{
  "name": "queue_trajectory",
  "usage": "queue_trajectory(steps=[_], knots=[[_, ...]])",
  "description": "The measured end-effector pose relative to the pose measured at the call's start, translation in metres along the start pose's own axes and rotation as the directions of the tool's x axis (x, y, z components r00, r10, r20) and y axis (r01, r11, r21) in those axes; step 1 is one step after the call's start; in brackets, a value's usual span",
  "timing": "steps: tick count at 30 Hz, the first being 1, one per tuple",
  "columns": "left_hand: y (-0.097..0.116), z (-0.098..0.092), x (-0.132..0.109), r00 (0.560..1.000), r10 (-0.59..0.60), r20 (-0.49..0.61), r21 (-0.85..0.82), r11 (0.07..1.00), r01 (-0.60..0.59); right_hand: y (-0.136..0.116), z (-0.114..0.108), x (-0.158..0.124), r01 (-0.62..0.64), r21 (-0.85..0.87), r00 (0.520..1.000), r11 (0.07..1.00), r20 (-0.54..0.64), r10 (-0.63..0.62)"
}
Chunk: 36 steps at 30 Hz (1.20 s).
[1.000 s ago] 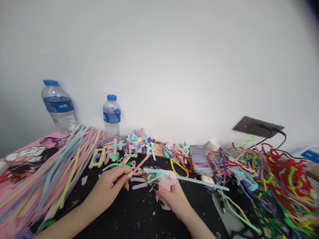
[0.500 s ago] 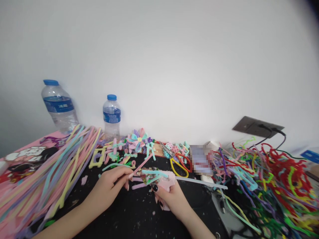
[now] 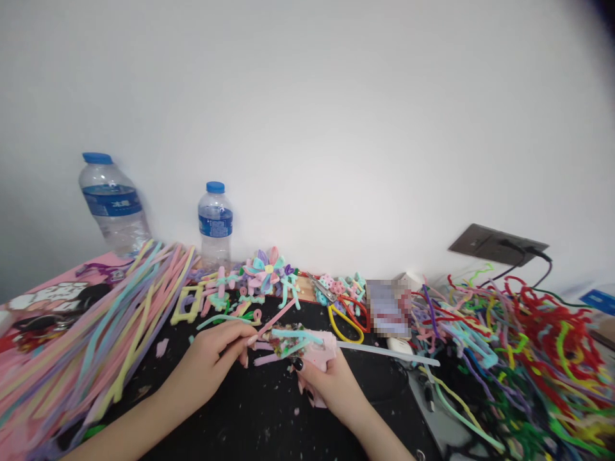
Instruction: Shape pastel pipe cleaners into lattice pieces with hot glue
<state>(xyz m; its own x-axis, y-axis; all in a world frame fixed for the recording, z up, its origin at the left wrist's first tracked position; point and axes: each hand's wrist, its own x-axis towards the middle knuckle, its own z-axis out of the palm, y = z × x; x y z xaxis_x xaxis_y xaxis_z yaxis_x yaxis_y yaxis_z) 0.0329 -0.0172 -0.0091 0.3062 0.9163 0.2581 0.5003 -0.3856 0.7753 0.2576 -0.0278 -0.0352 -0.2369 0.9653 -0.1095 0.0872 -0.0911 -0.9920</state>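
My right hand [image 3: 331, 387] is wrapped round the handle of a pale pink glue gun [image 3: 319, 349]. A long translucent glue stick [image 3: 391, 353] sticks out of its back, to the right. The front of the gun is crusted, with turquoise pipe cleaner pieces [image 3: 300, 335] lying along it. My left hand [image 3: 223, 349] pinches a short pink pipe cleaner [image 3: 277, 319], which slants up to the right beside the gun's front. Whether the nozzle touches the pipe cleaner I cannot tell. Lilac pieces [image 3: 269, 360] lie just below.
Long pastel pipe cleaners [image 3: 129, 320] are heaped at the left, bright tangled ones [image 3: 552, 346] at the right. Scissors with yellow and red handles [image 3: 346, 326] lie behind the gun, near a pipe cleaner flower [image 3: 268, 269]. Two plastic bottles [image 3: 215, 221] stand by the wall.
Both hands keep almost the same place and grip. The pink pipe cleaner's free end has shifted very slightly to the right.
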Motion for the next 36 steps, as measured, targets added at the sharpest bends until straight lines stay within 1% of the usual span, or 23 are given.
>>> queue_trajectory(steps=[6,12,15,20,25,29,34,36], knots=[[-0.0007,-0.0001,0.0004,1.0,-0.001,0.002,-0.003,1.0,0.001,0.0032,-0.0009,0.0001,0.008,-0.008,1.0,1.0,0.021,-0.008],[0.0,-0.0015,0.0002,1.0,0.019,-0.005,0.016,1.0,-0.019,0.0009,-0.0007,-0.0017,-0.006,-0.036,1.0,0.999,0.0,0.006],[0.0009,-0.0024,0.0008,1.0,0.028,-0.008,0.023,0.999,-0.028,0.0017,-0.0004,-0.0014,-0.021,-0.014,1.0,1.0,-0.007,0.021],[0.0026,-0.004,0.0003,1.0,0.025,0.002,0.03,0.999,-0.025,0.0012,-0.0005,0.0006,0.003,-0.015,1.0,1.0,0.001,-0.003],[0.0048,-0.005,-0.0006,1.0,0.021,0.002,0.019,1.0,-0.021,0.0019,-0.0004,0.0006,-0.053,-0.027,0.999,0.998,0.01,0.054],[0.0048,-0.0054,-0.0002,1.0,0.013,0.007,0.024,1.0,-0.013,0.0022,-0.0002,0.0005,-0.022,-0.031,1.0,0.999,0.001,0.022],[0.0031,-0.0059,0.0005,1.0,0.01,-0.001,0.031,0.999,-0.01,-0.0007,-0.0004,0.0,-0.04,-0.068,0.999,0.997,0.005,0.041],[0.0026,-0.0061,0.0009,1.0,0.012,-0.007,0.036,0.999,-0.011,-0.0005,-0.0007,-0.0001,-0.03,-0.074,1.0,0.997,-0.005,0.029]])
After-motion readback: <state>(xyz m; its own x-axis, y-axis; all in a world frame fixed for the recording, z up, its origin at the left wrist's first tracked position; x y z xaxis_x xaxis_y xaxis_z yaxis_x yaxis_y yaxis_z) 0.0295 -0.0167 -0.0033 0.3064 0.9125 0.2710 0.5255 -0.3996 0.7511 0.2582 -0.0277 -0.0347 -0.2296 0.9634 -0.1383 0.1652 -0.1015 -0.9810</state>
